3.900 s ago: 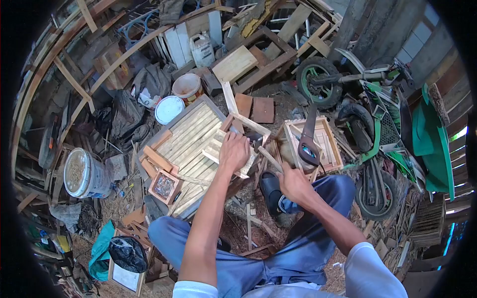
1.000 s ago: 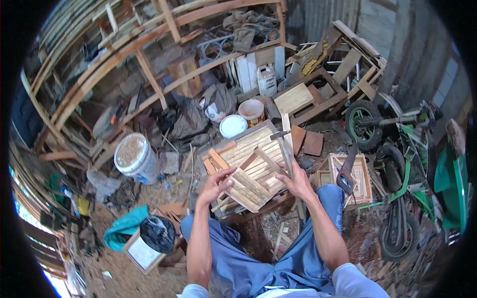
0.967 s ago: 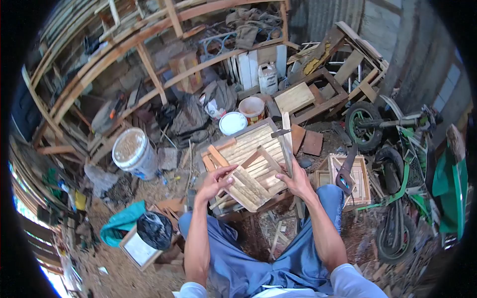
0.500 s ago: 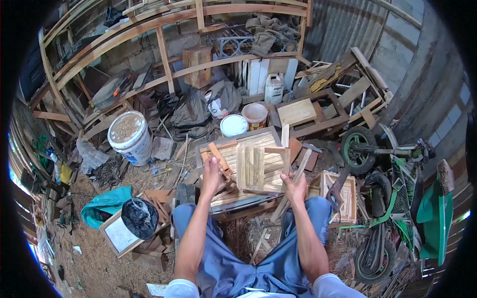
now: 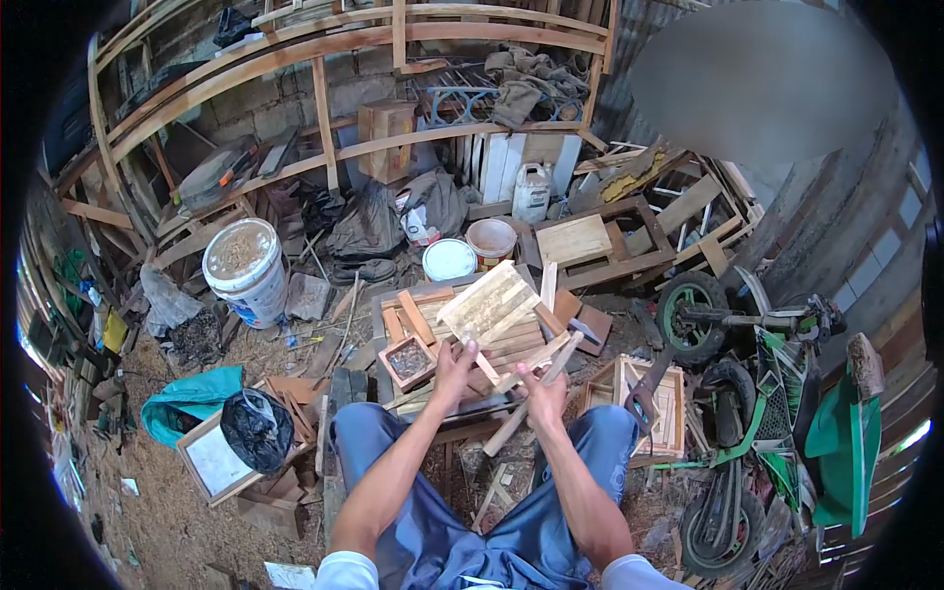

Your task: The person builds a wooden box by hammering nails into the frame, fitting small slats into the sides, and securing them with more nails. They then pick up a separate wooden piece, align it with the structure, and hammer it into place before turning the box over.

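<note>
Holding pale rect. slatted-wood frame over slatted-wood tabletop: L hand is pinching near edge, R hand is clasping wood-handled hammer by frame's corner; hammer-shared grip's poss. risking slip.

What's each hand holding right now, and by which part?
The left hand holds the slatted wooden frame by its near edge; the right hand grips the hammer partway along its handle, thumb at the frame's near side.
</note>
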